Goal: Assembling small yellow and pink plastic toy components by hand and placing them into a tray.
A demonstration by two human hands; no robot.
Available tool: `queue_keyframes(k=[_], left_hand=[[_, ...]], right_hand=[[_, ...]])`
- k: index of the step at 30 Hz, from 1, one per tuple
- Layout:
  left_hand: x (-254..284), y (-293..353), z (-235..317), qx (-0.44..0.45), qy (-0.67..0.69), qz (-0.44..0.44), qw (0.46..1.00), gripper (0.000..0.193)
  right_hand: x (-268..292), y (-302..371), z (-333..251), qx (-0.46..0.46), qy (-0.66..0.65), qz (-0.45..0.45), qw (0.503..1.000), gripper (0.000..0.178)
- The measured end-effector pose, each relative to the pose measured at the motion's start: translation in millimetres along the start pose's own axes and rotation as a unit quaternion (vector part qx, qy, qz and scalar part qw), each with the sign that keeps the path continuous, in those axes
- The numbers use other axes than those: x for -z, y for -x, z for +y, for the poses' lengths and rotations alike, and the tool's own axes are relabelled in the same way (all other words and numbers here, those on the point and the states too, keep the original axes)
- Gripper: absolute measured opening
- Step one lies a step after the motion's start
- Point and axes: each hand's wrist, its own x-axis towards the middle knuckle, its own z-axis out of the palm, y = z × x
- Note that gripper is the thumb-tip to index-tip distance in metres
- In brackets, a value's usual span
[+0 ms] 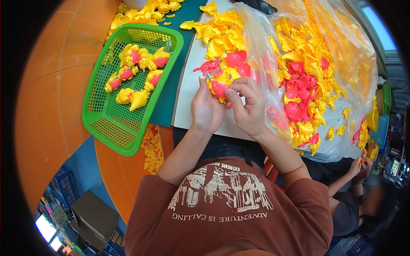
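Observation:
My left hand and my right hand meet over the white table edge around a yellow and pink plastic toy part. The right thumb and fingers pinch its pink piece. The left fingers are closed against its left side, partly hidden by it. Just beyond my hands lie loose pink shells and a pink cut-out piece. Farther off is a heap of loose yellow shell pieces. To the left, a green basket holds several assembled yellow and pink toy figures.
A clear plastic bag lies under and around a large heap of yellow and pink parts on the right. More yellow pieces lie beyond the basket. At lower right a co-worker's hands hold small pieces. Cardboard boxes stand lower left.

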Motion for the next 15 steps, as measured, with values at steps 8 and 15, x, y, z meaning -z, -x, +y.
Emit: queue_keyframes(k=[8,15], left_hand=[[-1.9,1.5,-0.4,-0.004,0.019,-0.004,1.000,0.053],[-2.9,0.0,-2.9,-0.010,0.022,-0.009,1.000,0.053]], right_hand=[[-1.6,-1.1,-3.0,0.025,0.034,-0.003,0.999,0.008],[0.5,-0.9,-6.9,0.003,0.025,0.000,1.000,0.009]])
